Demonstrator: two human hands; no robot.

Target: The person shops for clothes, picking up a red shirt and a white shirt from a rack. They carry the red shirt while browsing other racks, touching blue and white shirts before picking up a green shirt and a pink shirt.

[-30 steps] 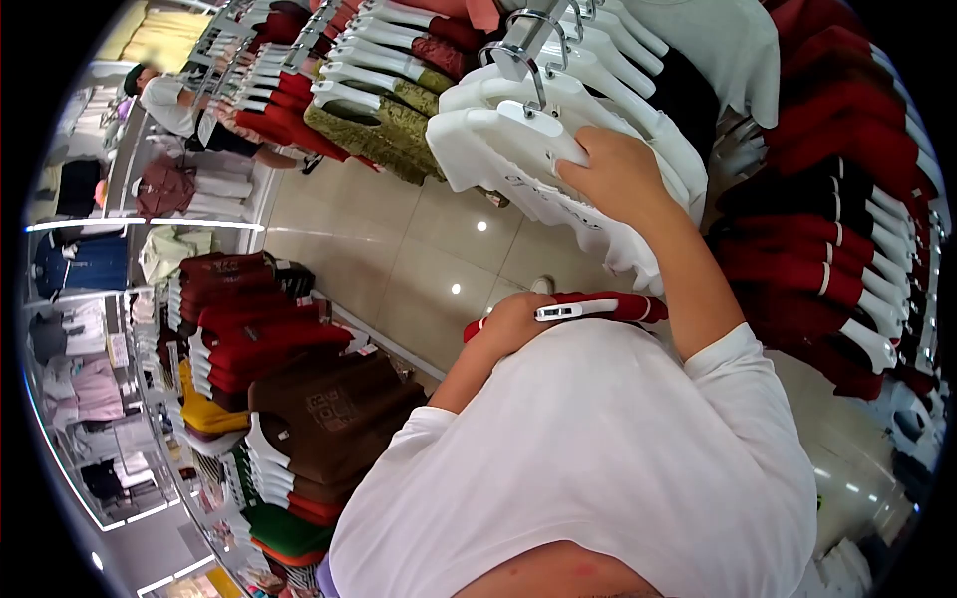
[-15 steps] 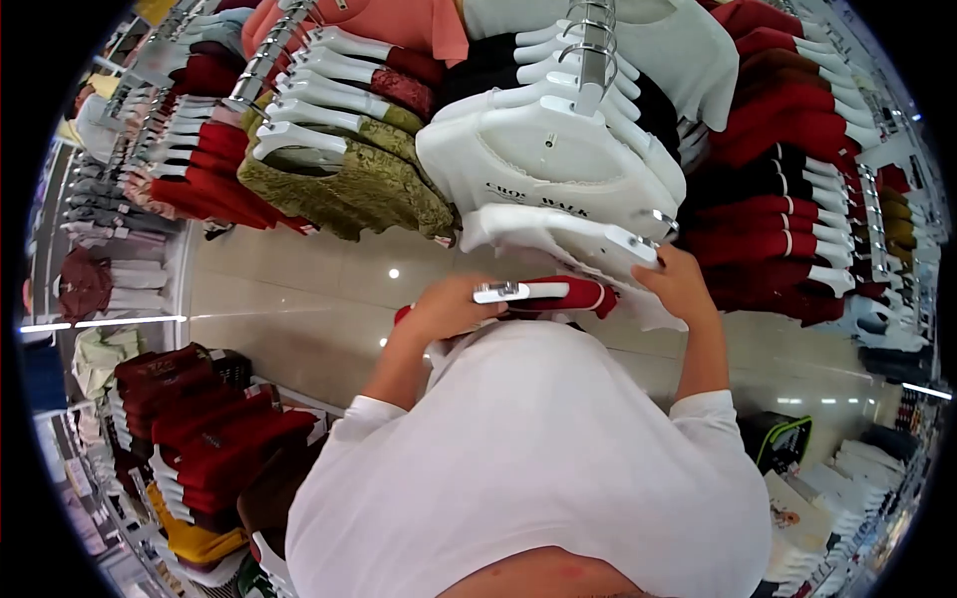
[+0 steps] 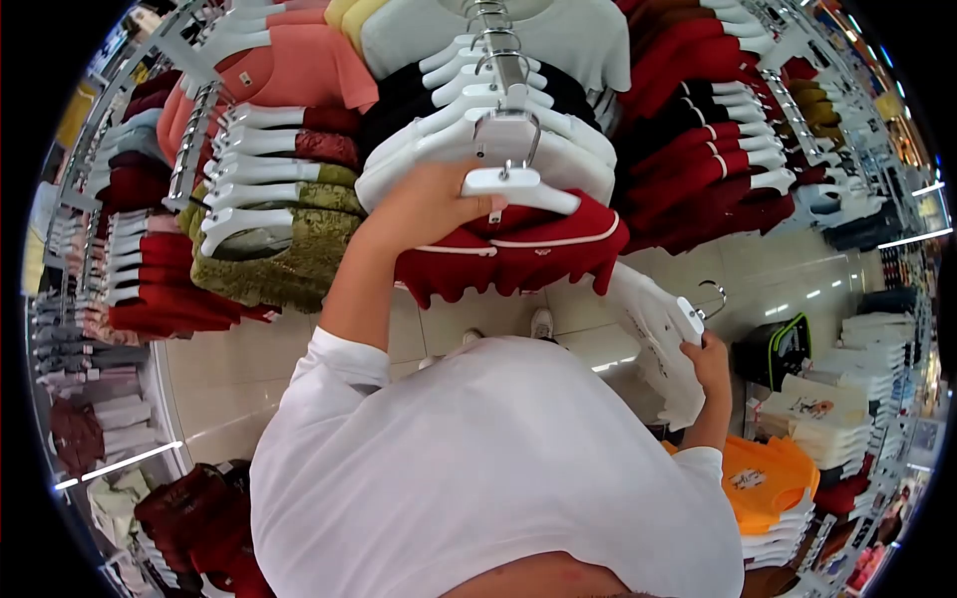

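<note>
On my feed, the red top (image 3: 558, 249) has risen from the person's belly to the end of the rail (image 3: 509, 75), and the white top (image 3: 653, 344) has swung out rightward. The left hand (image 3: 427, 202) grips the red top's hanger (image 3: 518, 185); I can't tell whether it hangs freely. The right hand (image 3: 709, 363) clasps the white top's hanger (image 3: 688, 321), near a black basket (image 3: 773, 351).
</note>
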